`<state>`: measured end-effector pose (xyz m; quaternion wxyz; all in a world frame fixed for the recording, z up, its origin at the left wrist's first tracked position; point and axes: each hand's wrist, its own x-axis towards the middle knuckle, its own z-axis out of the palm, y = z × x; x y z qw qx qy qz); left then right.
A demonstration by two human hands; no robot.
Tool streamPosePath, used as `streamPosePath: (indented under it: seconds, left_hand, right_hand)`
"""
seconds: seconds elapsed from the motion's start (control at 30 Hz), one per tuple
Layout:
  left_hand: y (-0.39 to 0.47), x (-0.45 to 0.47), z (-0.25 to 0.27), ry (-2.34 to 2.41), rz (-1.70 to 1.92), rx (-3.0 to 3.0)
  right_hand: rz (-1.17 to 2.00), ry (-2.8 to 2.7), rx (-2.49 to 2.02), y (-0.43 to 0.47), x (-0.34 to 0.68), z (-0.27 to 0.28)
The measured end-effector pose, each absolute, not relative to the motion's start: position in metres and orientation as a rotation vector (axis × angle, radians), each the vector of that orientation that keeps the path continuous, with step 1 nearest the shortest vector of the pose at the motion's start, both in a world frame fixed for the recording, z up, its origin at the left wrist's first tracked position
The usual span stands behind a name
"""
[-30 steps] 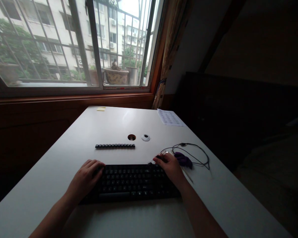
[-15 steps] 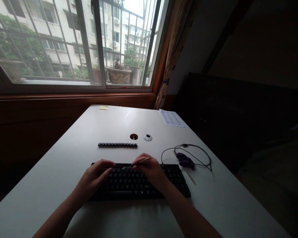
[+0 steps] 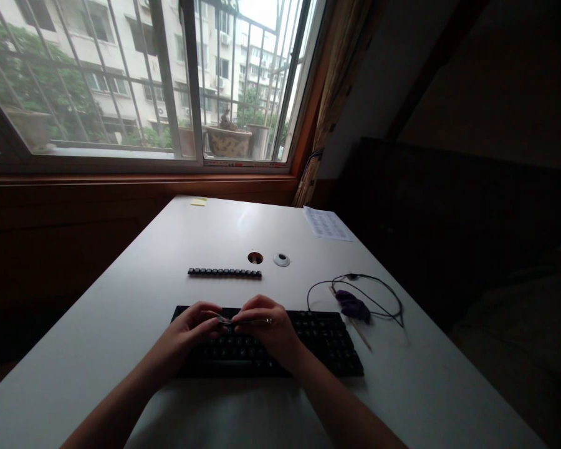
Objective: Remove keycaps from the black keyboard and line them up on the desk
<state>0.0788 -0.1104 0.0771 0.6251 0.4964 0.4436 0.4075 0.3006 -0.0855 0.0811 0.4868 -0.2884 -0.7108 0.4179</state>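
Observation:
A black keyboard (image 3: 308, 343) lies before me on the white desk, and both hands are over its upper left part. My right hand (image 3: 266, 321) pinches a thin wire-pronged tool, which looks like a keycap puller (image 3: 225, 320), its prongs pointing left. Close against those prongs, my left hand (image 3: 194, 327) has its thumb and fingers drawn together. Whatever sits between the left fingertips is too small and dark to make out. Beyond the keyboard stands a straight row of black keycaps (image 3: 224, 273). My hands hide some of the keys.
Right of the keyboard are its coiled cable (image 3: 393, 296), a dark purple bundle (image 3: 353, 305) and a thin stick (image 3: 361, 335). Farther back are a desk hole (image 3: 255, 257), a round cover (image 3: 281, 259), a printed sheet (image 3: 330, 223) and a yellow note (image 3: 199, 202).
My right hand has moved left with the puller, which now lies nearly level. The left fingertips have come in to meet its prongs. The view has shifted slightly.

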Motion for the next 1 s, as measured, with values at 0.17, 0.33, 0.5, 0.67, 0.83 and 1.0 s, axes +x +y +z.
streamPosePath:
  seconds: [0.17, 0.33, 0.5, 0.67, 0.83, 1.0]
  left_hand:
    - [-0.110, 0.080, 0.075, 1.066, 0.945, 1.115]
    - [-0.110, 0.080, 0.077, 1.151, 0.923, 1.213]
    - [-0.109, 0.077, 0.078, 1.121, 0.898, 1.159]
    - [-0.108, 0.075, 0.076, 1.111, 0.890, 1.109]
    - [-0.105, 0.074, 0.071, 1.057, 0.956, 0.971]
    - [-0.105, 0.073, 0.069, 1.002, 1.015, 0.898]
  right_hand:
    - [1.020, -1.691, -0.718, -0.087, 0.301, 0.078]
    - [1.041, -1.642, -0.750, -0.089, 0.301, 0.076]
    - [0.894, -1.802, -0.705, -0.090, 0.305, 0.078]
    - [0.792, -1.897, -0.674, -0.092, 0.311, 0.079]
    - [0.560, -2.015, -0.645, -0.098, 0.312, 0.079]
    - [0.367, -2.051, -0.640, -0.106, 0.308, 0.078]
